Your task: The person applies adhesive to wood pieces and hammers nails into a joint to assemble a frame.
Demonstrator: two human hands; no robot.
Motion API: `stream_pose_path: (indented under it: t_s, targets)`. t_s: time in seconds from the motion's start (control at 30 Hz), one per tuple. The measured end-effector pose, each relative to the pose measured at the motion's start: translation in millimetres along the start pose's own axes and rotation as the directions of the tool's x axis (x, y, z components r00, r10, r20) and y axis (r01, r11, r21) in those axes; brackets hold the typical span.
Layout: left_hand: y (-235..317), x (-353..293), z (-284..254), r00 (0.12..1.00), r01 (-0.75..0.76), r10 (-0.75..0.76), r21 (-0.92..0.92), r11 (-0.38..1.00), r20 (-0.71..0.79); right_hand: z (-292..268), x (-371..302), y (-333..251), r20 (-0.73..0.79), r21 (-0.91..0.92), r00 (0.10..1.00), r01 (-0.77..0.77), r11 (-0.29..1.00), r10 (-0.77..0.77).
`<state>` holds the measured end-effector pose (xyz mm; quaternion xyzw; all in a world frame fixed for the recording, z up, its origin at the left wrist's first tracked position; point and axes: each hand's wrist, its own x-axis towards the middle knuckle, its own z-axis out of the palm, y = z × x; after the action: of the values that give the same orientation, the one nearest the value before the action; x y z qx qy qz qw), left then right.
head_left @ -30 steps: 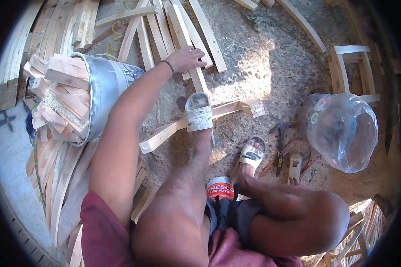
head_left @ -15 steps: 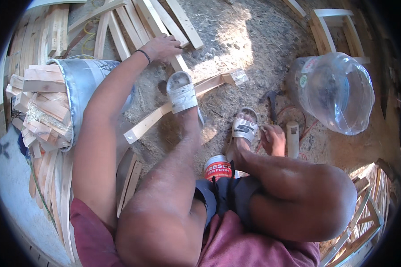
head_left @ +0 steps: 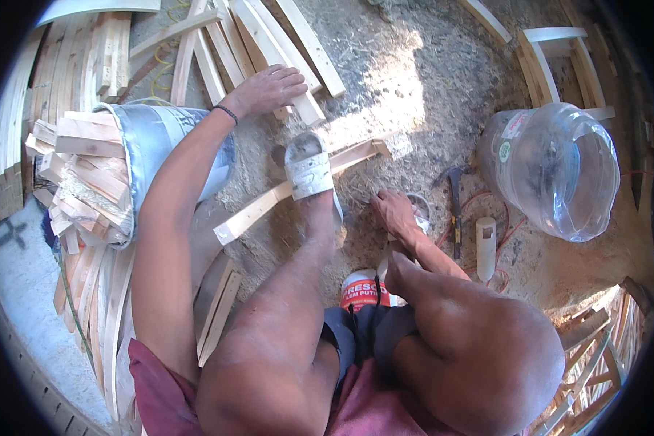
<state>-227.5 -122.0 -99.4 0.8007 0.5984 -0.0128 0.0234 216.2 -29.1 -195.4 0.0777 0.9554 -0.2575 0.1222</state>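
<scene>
My left hand (head_left: 269,90) is open, palm down, fingers stretched out over the near ends of several loose wooden strips (head_left: 269,33). Whether it touches them I cannot tell. My right hand (head_left: 394,211) is low by my right sandal (head_left: 418,211), its fingers bent down and together; anything in them is hidden. A longer wooden piece (head_left: 254,211) lies slantwise on the ground, passing under my left sandal (head_left: 309,166). At its far end a short block (head_left: 394,147) sits against it. A hammer (head_left: 455,211) lies to the right of my right hand.
At left, a metal bucket (head_left: 174,149) lies tipped, full of wood offcuts (head_left: 87,171). To the right are a clear plastic container (head_left: 552,171), a pale cylinder (head_left: 485,248) and a reddish cord (head_left: 512,231). A red-and-white tub (head_left: 363,289) stands between my legs. A wooden frame (head_left: 585,73) is at far right.
My right hand has moved left, from beside the hammer to the front of my right sandal. The left hand has shifted slightly toward the right over the strips, which appear farther right too.
</scene>
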Motion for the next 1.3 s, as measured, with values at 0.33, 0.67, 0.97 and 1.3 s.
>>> stream_pose_path:
  t_s: [0.33,0.67,0.97,1.3]
  targets:
    - [-6.3,54.3,-142.0,0.418,0.413,-0.533,-0.369,0.833,-0.735,-28.8,-12.8,-6.9,0.019,0.36,1.0,-0.023,0.933,0.017]
    - [34.2,32.1,-329.1,-0.192,-0.393,-0.944,-0.861,0.324,-0.268,-30.6,-44.7,-2.6,-0.26,0.481,0.958,0.018,0.877,0.123]
    - [160.3,100.1,-357.4,0.698,0.555,-0.678,-0.425,0.715,-0.23,-38.8,-61.6,-5.4,-0.298,0.661,0.879,-0.091,0.745,0.372]
    - [201.9,103.0,-189.8,0.781,0.621,-0.579,-0.398,0.675,0.235,-62.3,-51.1,-3.0,-0.295,0.842,0.759,-0.08,0.533,0.58]
